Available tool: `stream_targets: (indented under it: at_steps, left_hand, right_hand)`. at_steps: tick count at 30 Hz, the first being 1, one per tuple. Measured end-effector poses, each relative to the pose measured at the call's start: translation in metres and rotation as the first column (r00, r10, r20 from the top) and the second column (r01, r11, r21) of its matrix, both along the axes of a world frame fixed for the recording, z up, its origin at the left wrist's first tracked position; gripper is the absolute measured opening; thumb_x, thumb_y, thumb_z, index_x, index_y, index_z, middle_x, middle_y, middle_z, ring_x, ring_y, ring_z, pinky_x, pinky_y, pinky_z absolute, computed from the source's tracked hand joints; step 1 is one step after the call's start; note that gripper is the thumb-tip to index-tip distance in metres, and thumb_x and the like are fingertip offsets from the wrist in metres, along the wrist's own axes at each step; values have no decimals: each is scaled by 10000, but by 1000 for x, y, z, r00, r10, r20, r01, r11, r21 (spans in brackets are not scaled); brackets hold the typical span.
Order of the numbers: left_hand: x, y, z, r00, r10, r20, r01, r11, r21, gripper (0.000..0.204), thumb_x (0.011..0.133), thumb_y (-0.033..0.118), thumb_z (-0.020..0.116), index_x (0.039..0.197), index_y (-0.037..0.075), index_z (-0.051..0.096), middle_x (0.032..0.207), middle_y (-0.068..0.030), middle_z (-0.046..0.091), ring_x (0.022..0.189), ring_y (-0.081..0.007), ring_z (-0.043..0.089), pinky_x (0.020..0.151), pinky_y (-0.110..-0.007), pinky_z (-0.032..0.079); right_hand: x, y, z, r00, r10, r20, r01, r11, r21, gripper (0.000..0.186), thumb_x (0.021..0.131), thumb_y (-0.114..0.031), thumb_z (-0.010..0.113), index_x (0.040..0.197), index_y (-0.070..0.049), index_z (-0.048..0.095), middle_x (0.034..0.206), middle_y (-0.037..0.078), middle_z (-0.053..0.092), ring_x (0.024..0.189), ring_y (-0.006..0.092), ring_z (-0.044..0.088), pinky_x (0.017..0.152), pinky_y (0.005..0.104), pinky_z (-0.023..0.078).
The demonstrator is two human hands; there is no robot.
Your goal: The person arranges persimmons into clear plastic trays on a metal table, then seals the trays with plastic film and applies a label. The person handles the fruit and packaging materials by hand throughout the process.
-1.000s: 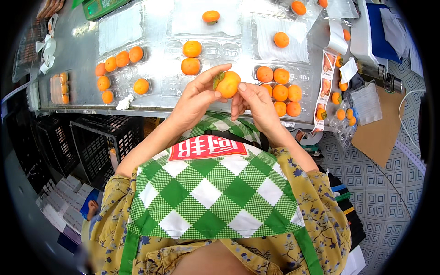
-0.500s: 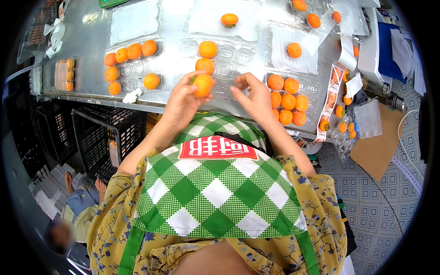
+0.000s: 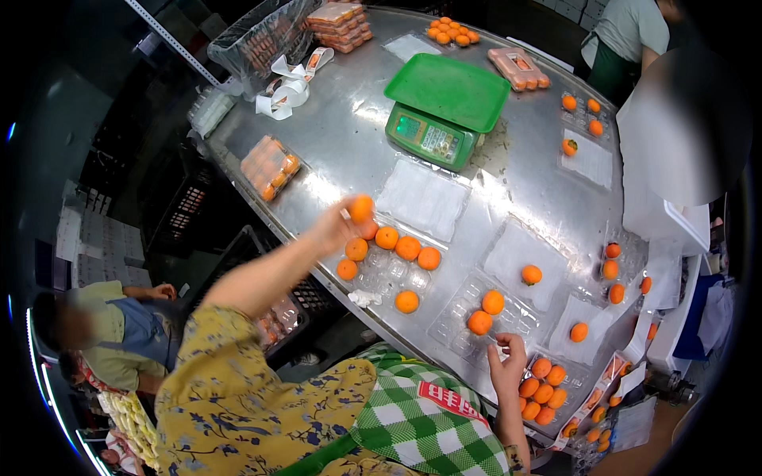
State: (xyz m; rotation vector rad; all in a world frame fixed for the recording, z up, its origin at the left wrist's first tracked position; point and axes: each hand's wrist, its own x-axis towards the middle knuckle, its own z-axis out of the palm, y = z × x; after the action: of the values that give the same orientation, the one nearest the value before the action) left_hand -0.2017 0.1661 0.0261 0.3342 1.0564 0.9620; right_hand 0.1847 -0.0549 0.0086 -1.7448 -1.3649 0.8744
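Observation:
My left hand (image 3: 336, 230) is reached out to the left over the metal table, its fingers closed around an orange persimmon (image 3: 361, 209). Just below that hand, a clear plastic tray (image 3: 373, 279) holds several persimmons along its edges. My right hand (image 3: 508, 362) is at the table's near side with thumb and fingers apart and nothing between them. Beside its fingertips lies another clear tray (image 3: 454, 329) with two persimmons (image 3: 479, 322) in it. A fuller tray of persimmons (image 3: 543, 393) stands close to the right of this hand.
A green weighing scale (image 3: 432, 127) stands beyond the trays. At the left lies a packed box of persimmons (image 3: 270, 168); a label strip (image 3: 286, 94) curls behind it. White-padded lids (image 3: 425, 198) lie between. A co-worker (image 3: 119, 325) sits at left; another person (image 3: 623, 40) stands far right.
My view has swung left, bringing the scale into sight. The left hand has carried the persimmon leftward from the middle tray to the left tray. My right hand stays near the middle tray.

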Motion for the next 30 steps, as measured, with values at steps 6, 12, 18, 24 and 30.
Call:
stream_targets:
  at_steps: [6, 12, 18, 24, 30]
  left_hand:
    - [-143, 215, 198, 861, 484, 157, -473, 645, 601, 724, 905, 291, 607, 1391, -59, 200, 1321, -298, 406, 1135, -406, 535, 1021, -443, 432]
    - [-160, 288, 204, 882, 383, -275, -79, 695, 715, 631, 917, 231, 598, 1367, -86, 289, 1273, -315, 456, 1161, -362, 535, 981, -409, 471]
    - [14, 115, 89, 727, 251, -639, 384, 623, 682, 407, 946, 195, 540, 1278, -28, 469, 1205, -178, 562, 1033, -246, 610, 925, -339, 486]
    - [157, -60, 9, 791, -258, -555, 534, 735, 418, 415, 887, 83, 581, 1285, 25, 480, 1077, -111, 601, 941, -178, 615, 834, -301, 500]
    - [193, -134, -36, 803, -513, -304, 573, 805, 155, 340, 871, 49, 597, 1193, 9, 496, 1041, -87, 593, 906, -162, 633, 775, -262, 494]
  right_hand:
    - [-12, 0, 5, 996, -83, -39, 80, 993, -84, 225, 710, -11, 664, 920, -18, 584, 873, 77, 581, 809, 187, 574, 697, 296, 436]
    - [-18, 12, -7, 990, -139, 24, 138, 989, 52, 221, 741, -62, 702, 931, -4, 607, 907, 117, 615, 822, 233, 592, 705, 334, 470]
    - [-2, 32, -8, 947, -93, 308, 68, 994, 91, 370, 684, -137, 746, 1012, -34, 608, 965, 130, 605, 926, 310, 548, 821, 391, 432]
    - [-3, 24, -20, 854, -16, 520, -38, 995, 94, 511, 610, -180, 790, 1076, -96, 599, 1032, 86, 549, 982, 269, 510, 834, 390, 403]
    - [-5, 27, -21, 800, 105, 591, -195, 977, 90, 620, 587, -157, 772, 1177, -131, 580, 1015, 74, 517, 991, 252, 502, 837, 391, 390]
